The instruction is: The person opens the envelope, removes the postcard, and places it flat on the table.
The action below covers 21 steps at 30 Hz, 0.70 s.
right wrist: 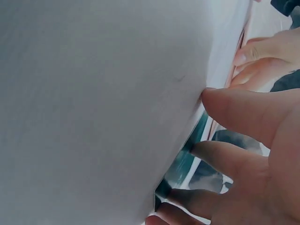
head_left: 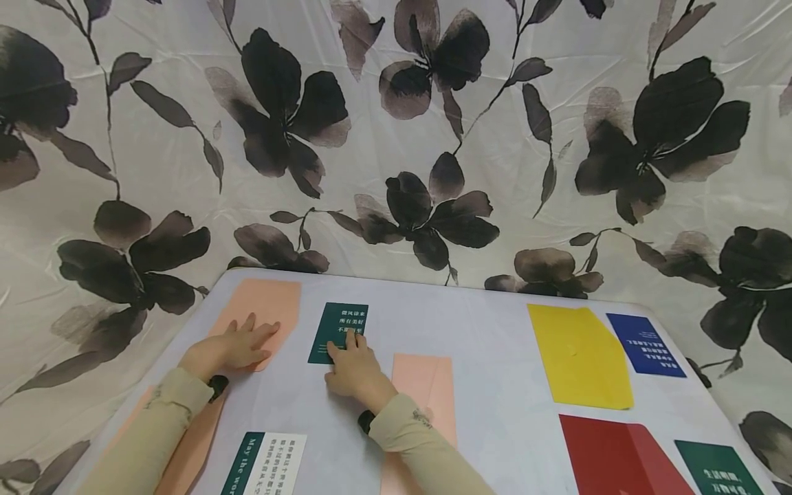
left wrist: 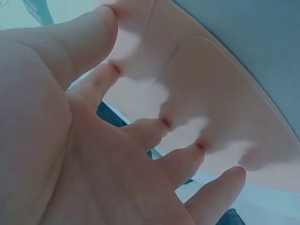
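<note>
My left hand (head_left: 234,344) rests with spread fingers on a peach envelope (head_left: 275,299) at the far left of the table. In the left wrist view, the fingertips touch that envelope's paper (left wrist: 206,79), where a rounded flap edge shows. A dark green card (head_left: 328,330) with white printed characters lies to the right of this envelope. My right hand (head_left: 355,368) touches the card's lower right part with extended fingers. In the right wrist view, fingertips lie on the green card (right wrist: 185,157), while the thumb touches the white tabletop (right wrist: 103,112) beside it.
Peach envelopes lie under the right forearm (head_left: 427,378) and by the left forearm (head_left: 201,440). A green-and-white card (head_left: 281,460) is in front. Yellow (head_left: 575,357) and red (head_left: 612,450) envelopes, a blue card (head_left: 646,344) and another green card (head_left: 718,467) lie at right.
</note>
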### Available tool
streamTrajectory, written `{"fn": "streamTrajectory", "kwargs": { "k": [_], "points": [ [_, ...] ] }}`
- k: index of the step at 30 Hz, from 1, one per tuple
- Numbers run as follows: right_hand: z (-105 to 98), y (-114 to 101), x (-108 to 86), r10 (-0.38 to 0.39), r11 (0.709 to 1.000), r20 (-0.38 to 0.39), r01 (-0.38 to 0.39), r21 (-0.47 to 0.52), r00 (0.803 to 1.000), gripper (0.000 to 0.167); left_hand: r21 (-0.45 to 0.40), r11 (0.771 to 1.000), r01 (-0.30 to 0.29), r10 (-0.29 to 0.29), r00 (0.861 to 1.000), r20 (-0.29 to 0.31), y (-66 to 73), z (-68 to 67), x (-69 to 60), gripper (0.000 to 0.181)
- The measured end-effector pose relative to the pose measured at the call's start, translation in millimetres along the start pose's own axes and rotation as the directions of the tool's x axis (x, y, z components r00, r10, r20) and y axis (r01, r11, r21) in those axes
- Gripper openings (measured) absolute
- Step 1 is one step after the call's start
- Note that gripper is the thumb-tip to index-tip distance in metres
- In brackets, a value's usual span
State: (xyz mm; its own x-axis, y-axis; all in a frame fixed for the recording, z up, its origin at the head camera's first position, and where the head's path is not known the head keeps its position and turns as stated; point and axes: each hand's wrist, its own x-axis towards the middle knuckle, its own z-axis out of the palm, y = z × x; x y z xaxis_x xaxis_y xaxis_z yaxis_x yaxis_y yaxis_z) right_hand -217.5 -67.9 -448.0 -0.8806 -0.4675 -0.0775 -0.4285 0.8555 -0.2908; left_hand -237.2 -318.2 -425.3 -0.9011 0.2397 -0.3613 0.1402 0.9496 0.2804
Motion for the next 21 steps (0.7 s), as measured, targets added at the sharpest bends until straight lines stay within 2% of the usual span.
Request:
{"fn": "streamTrajectory", "kwargs": {
  "k": [3, 9, 10, 16, 17, 21],
  "points": [
    [2, -4, 3.0, -0.006, 1.000, 0.006, 0.006, 0.016, 1.000, 0.054, -0.015, 1.000, 0.003, -0.004, 1.000, -0.001, -10.0, 2.2, 2.3, 0.069],
    [0, -14, 8.2, -0.006, 0.998, 0.027, 0.004, 0.068, 1.000, 0.054, -0.022, 0.999, -0.029, 0.029, 1.000, 0.008, -37.9, 7.5, 12.4, 0.073],
    [0, -16, 9.1, -0.006, 0.998, 0.032, 0.004, 0.068, 0.999, 0.054, -0.026, 0.999, -0.042, 0.042, 0.999, 0.007, -39.3, 6.5, 11.9, 0.074],
    [2, -22, 14.3, -0.008, 0.997, 0.060, 0.004, 0.081, 0.998, 0.056, -0.049, 0.998, -0.025, 0.025, 1.000, -0.010, -31.7, -1.3, 2.0, 0.072],
    [2, -22, 14.8, -0.008, 0.995, 0.064, 0.002, 0.097, 0.998, 0.056, -0.051, 0.999, -0.013, 0.012, 1.000, -0.010, -32.7, -0.8, 2.3, 0.073],
    [0, -19, 13.3, -0.007, 0.988, 0.078, -0.005, 0.155, 0.997, 0.057, -0.045, 0.999, -0.022, 0.021, 0.999, -0.030, -44.6, 6.0, 8.6, 0.076]
  ]
}}
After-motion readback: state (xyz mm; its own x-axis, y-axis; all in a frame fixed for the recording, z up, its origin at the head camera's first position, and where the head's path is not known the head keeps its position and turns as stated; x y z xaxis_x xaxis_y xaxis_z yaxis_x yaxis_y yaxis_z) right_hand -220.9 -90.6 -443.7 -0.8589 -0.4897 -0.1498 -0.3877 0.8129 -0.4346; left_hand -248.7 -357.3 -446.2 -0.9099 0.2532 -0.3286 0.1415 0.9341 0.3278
